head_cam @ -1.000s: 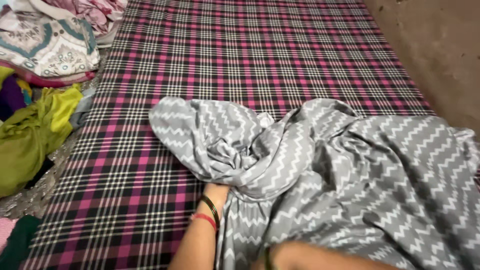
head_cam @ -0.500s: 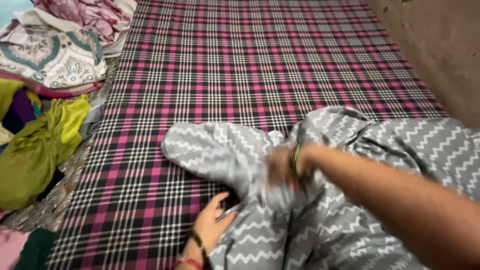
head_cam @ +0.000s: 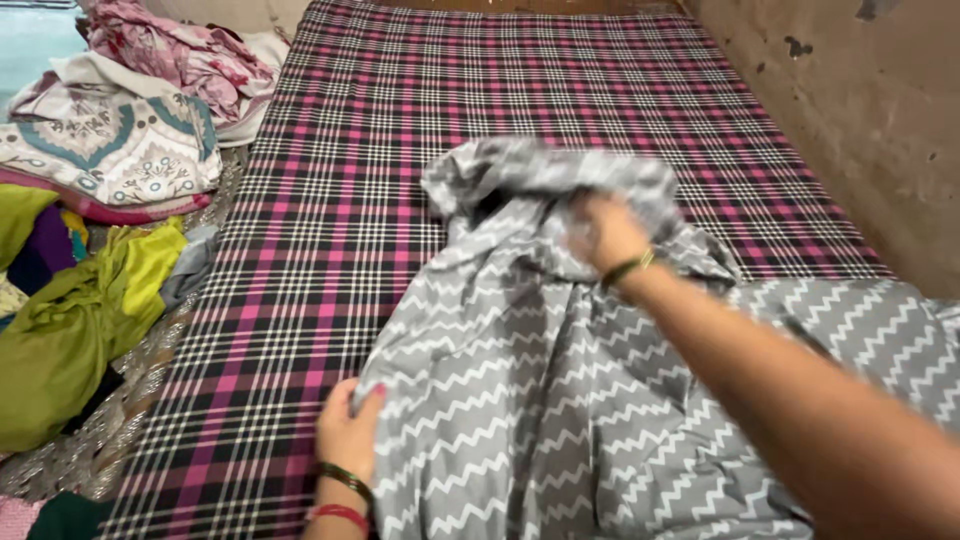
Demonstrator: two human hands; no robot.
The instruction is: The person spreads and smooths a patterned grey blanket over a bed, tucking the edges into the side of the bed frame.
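Observation:
A grey cloth with white zigzag lines (head_cam: 520,400) lies rumpled across the near part of a bed covered in a pink, black and white checked sheet (head_cam: 480,90). My left hand (head_cam: 348,432), with bangles at the wrist, grips the cloth's near left edge and presses it on the sheet. My right hand (head_cam: 608,235) reaches forward and holds a bunched part of the cloth lifted above the bed's middle. Motion blurs the lifted part.
Piles of clothes lie on the floor to the left: a yellow-green garment (head_cam: 80,320), a white patterned cloth with teal print (head_cam: 110,150) and a pink floral one (head_cam: 170,50). A rough brown wall (head_cam: 870,120) runs along the bed's right side.
My right hand has moved from the near edge forward and up, carrying a fold of the grey cloth away from me. The cloth has spread out. My left hand stays at the near left edge.

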